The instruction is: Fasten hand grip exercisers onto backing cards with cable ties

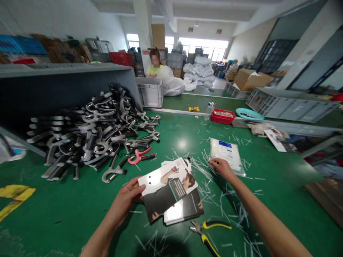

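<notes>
Printed insert cards (168,189) are gripped at their lower-left edge by left hand (128,196), fingers curled round, over green workbench (45,217). Right hand (221,168) is held open, nothing gripped, just beside plastic packet (226,153). Pliers (209,232) are placed below; black hand grippers (91,132) are piled left.

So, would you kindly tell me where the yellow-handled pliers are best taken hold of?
Grip the pliers by their yellow-and-black handles, coming from above on the right: the handles spread rightward and downward, while the metal jaws point left toward the printed cards.
</notes>
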Motion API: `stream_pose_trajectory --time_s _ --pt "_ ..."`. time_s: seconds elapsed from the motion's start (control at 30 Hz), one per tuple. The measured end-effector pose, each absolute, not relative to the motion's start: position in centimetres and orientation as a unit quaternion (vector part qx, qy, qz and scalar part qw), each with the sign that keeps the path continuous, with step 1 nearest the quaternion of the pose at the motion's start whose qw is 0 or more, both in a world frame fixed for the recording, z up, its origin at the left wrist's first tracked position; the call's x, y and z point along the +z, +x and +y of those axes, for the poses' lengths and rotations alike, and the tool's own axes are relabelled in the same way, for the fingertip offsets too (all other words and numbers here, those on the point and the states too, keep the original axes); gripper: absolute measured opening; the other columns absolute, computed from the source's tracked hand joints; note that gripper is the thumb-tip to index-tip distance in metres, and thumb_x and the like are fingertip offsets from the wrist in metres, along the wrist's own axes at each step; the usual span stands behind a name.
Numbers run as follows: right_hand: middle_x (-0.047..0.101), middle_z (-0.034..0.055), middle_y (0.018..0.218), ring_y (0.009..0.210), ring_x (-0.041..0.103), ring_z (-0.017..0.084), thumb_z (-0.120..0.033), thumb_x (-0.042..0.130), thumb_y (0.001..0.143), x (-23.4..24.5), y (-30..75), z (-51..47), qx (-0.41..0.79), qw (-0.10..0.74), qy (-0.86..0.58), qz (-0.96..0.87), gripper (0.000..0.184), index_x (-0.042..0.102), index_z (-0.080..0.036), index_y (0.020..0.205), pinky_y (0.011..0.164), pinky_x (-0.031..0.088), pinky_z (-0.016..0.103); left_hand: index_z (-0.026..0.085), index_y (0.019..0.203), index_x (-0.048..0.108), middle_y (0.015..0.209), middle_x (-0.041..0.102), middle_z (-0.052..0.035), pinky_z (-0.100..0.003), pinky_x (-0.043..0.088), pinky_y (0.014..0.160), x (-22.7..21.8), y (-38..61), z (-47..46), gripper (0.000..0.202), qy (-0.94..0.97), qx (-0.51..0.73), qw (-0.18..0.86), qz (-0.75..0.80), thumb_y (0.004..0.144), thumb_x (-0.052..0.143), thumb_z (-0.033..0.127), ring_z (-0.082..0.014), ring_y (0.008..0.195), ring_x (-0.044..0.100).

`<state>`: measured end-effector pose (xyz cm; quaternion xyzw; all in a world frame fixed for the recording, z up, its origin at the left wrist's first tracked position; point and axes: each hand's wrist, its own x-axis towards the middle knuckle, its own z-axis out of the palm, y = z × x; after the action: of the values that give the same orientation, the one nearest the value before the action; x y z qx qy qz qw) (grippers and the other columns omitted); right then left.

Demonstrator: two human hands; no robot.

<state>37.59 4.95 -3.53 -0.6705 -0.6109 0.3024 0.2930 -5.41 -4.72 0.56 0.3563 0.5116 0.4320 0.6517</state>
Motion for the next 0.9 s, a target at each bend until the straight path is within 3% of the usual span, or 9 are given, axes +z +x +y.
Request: stream_pose_trajectory --time_s 0.1,0.3,0.43,0.53,0.67,0.8,0.9 --pt "0.057 -0.0009 0.052 0.045 0.048 0.014 -0.054 0.061 0.078 -2.5 37.2 5.0 0.346 0.318 -0.657 -0.59 0.039 0.07 -0.016 0.08 0.047 0.037 0.027 0.017 0.119 0.063 0.11 0.072 -0.0095 -0.029 0.05 0.076 0.9 -5.9 -4.8 0.046 0.369 0.415 0.666 0.499 0.079 0.075 0.035 -0.0213 0.088 0.068" --pt "0.065 0.0024 0.075 0.055 0.056 0.012 -0.056 0.058 0.085 -0.2 33.6 4.5 0.448 0.363 -0.574 -0.581 0.043 0.067 -0.016 0.095 0.053 0.048 0.026 0.017 0.119 0.064 0.109 0.072 -0.0093 -0.03 0.051 0.075 1.4 -6.4 -4.3 0.046 0.378 0.41 0.68 0.476 0.076 0.075 0.032 -0.0221 0.086 0.068" --pt "0.065 0.001 0.07 0.053 0.057 0.011 -0.049 0.066 0.085 1.8 29.1 3.9 0.547 0.388 -0.492 -0.555 0.034 0.065 -0.016 0.093 0.053 0.049 0.024 0.016 0.115 0.066 0.104 0.073 -0.0095 -0.028 0.05 0.07 1.1 -6.4 -4.0 0.044 0.389 0.419 0.682 0.456 0.075 0.075 0.03 -0.0209 0.084 0.068" --pt "0.071 0.0041 0.079 0.059 0.064 0.012 -0.043 0.072 0.083 3.5 24.8 3.5 0.598 0.411 -0.432 -0.536 0.029 0.062 -0.018 0.091 0.057 0.053 0.024 0.015 0.112 0.067 0.1 0.073 -0.0091 -0.024 0.048 0.064 1.0 -6.3 -3.8 0.042 0.398 0.434 0.672 0.449 0.072 0.075 0.028 -0.0183 0.079 0.067" --pt "0.072 0.0043 0.09 0.064 0.068 0.014 -0.044 0.066 0.087 5.0 18.6 3.1 0.604 0.416 -0.357 -0.579 0.026 0.055 -0.021 0.092 0.057 0.055 0.026 0.015 0.109 0.069 0.095 0.071 -0.0073 -0.02 0.045 0.057 0.5 -6.4 -3.0 0.042 0.401 0.443 0.668 0.444 0.069 0.075 0.027 -0.0143 0.072 0.064" --pt "0.068 -0.001 0.072 0.058 0.064 0.013 -0.044 0.057 0.094 4.4 14.4 2.9 0.558 0.373 -0.361 -0.647 0.023 0.056 -0.021 0.092 0.06 0.054 0.027 0.015 0.106 0.07 0.091 0.07 -0.0061 -0.02 0.045 0.054 -0.9 -6.6 -2.5 0.041 0.376 0.436 0.686 0.444 0.067 0.076 0.027 -0.0124 0.067 0.061" --pt "0.067 -0.0011 0.069 0.059 0.063 0.013 -0.043 0.056 0.095 3.4 13.3 2.8 0.483 0.363 -0.386 -0.697 0.023 0.062 -0.021 0.091 0.06 0.052 0.025 0.014 0.109 0.069 0.091 0.07 -0.006 -0.02 0.046 0.054 -1.7 -6.7 -2.5 0.043 0.368 0.436 0.696 0.436 0.068 0.075 0.026 -0.0127 0.067 0.062"
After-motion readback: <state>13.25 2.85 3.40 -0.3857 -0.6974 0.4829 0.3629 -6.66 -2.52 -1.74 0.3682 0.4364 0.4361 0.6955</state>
